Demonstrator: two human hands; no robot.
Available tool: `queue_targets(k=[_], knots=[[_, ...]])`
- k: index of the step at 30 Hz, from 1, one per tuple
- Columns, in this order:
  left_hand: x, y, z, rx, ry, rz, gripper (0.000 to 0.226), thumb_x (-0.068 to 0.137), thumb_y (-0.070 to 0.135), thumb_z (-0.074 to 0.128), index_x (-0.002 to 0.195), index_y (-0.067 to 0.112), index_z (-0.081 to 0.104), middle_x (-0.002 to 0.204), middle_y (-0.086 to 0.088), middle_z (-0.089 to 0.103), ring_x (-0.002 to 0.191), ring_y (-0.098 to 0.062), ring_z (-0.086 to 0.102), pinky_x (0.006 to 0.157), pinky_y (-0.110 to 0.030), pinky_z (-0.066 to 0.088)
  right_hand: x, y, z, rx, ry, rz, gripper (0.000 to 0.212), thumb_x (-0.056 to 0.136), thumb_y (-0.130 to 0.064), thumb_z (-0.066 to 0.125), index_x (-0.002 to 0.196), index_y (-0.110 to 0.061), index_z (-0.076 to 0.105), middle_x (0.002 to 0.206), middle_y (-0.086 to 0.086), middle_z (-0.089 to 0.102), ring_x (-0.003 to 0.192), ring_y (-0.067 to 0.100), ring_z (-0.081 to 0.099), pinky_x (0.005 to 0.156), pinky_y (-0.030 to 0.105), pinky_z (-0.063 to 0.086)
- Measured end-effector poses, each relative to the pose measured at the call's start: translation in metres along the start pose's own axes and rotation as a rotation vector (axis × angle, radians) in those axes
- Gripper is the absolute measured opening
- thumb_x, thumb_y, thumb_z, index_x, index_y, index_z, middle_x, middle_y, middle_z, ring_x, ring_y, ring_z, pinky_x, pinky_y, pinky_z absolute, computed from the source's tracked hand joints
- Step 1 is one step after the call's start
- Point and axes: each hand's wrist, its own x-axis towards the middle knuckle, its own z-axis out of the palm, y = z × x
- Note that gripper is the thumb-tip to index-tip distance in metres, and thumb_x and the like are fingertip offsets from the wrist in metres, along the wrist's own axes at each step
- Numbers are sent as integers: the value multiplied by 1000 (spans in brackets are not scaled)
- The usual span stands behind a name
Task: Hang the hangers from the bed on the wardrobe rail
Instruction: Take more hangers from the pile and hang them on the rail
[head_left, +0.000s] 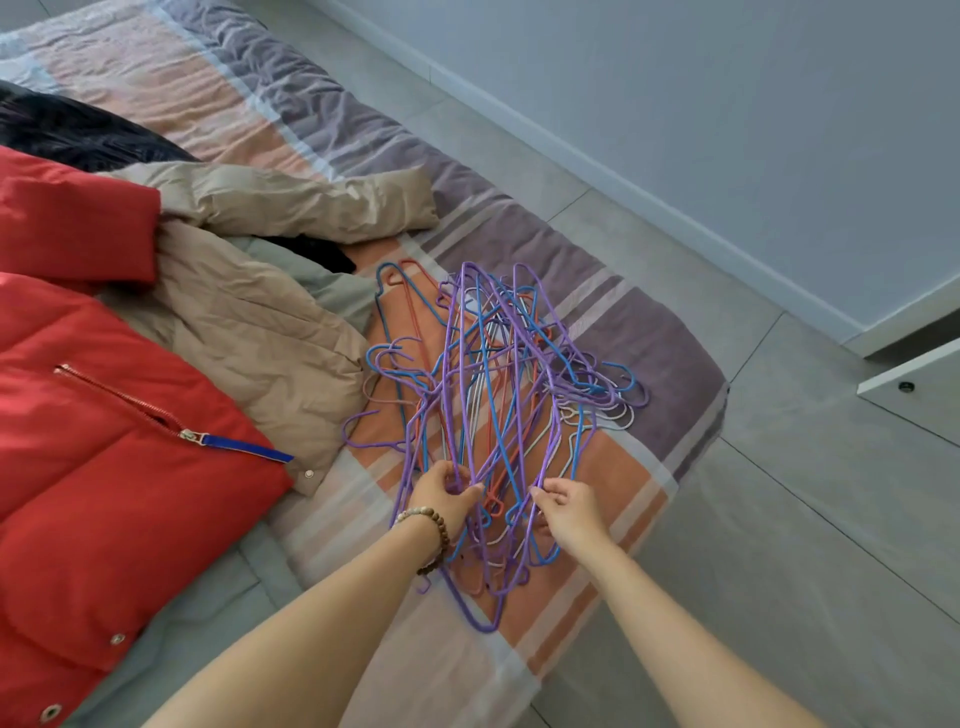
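Observation:
A tangled pile of several thin hangers, purple, blue, red and white, lies on the striped bedspread near the bed's corner. My left hand, with a bead bracelet on its wrist, grips purple hanger wires at the near edge of the pile. My right hand pinches a purple hanger wire just to the right of it. Both hands hold the near ends slightly raised, and the far part of the pile rests on the bed. No wardrobe rail is in view.
A red padded jacket and a beige padded jacket lie on the bed left of the pile, with a black garment behind. Grey tiled floor runs along the bed's right side. A white furniture edge shows at far right.

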Motion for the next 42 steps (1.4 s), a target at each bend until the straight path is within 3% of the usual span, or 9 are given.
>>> queue_targets(k=[2,5,10,16,19,23,28,36,42], knots=[[-5,5,-3,-14,9,5,29,86,21,63,112,12,52,91,0,58,76,-14,55,65,-21,47,-8,-9,-4,9,-32,-15,16,93,-9,54,95,7,52,73,17,58,54,23,54,57,38,54],[-8,8,-7,-20,16,-14,62,86,25,64,139,15,34,128,-6,51,106,-21,55,88,-28,46,-20,-17,-9,65,-85,-45,9,96,-9,49,88,-8,44,71,8,64,48,18,60,42,20,48],[-9,6,-10,-54,-36,-30,54,91,28,56,140,20,35,138,-6,47,108,-23,57,86,-36,52,-39,-29,-11,163,-153,-142,16,97,-8,47,85,-15,39,77,6,68,44,10,63,45,20,51],[-22,12,-8,-60,-95,-29,50,96,35,42,140,12,36,143,-8,43,127,-24,46,98,-30,38,-60,-52,-13,261,-132,-218,13,97,-10,48,88,-17,42,81,9,69,50,11,66,51,22,53],[-33,21,-12,-139,-99,65,37,97,31,42,127,11,50,127,-7,59,112,-23,59,93,-32,47,-74,-69,-23,330,-133,-261,12,97,-10,48,88,-17,44,83,7,70,55,14,69,53,23,55],[-59,55,-25,-419,-67,235,22,97,13,44,113,6,58,74,6,71,57,-8,66,58,-21,52,-102,-102,-44,499,-121,-325,2,96,-10,50,97,-10,49,88,9,71,61,16,71,54,22,55],[-112,123,-45,-434,-85,480,22,97,15,44,112,14,60,70,4,66,42,1,51,45,-11,42,-155,-155,-85,567,-56,-462,32,96,-15,49,123,-32,49,97,4,73,73,16,72,63,24,57],[-246,266,-88,-299,-273,872,24,97,20,43,118,20,55,78,6,65,51,-2,46,51,-11,40,-309,-259,-196,671,115,-738,15,95,-15,49,108,-17,57,100,7,73,89,24,71,78,29,58],[-386,361,-107,-81,-604,993,57,83,65,34,115,26,60,102,8,68,79,-9,57,73,-21,42,-467,-315,-270,530,335,-970,7,93,-17,53,99,-14,52,98,7,74,90,22,71,78,27,57]])
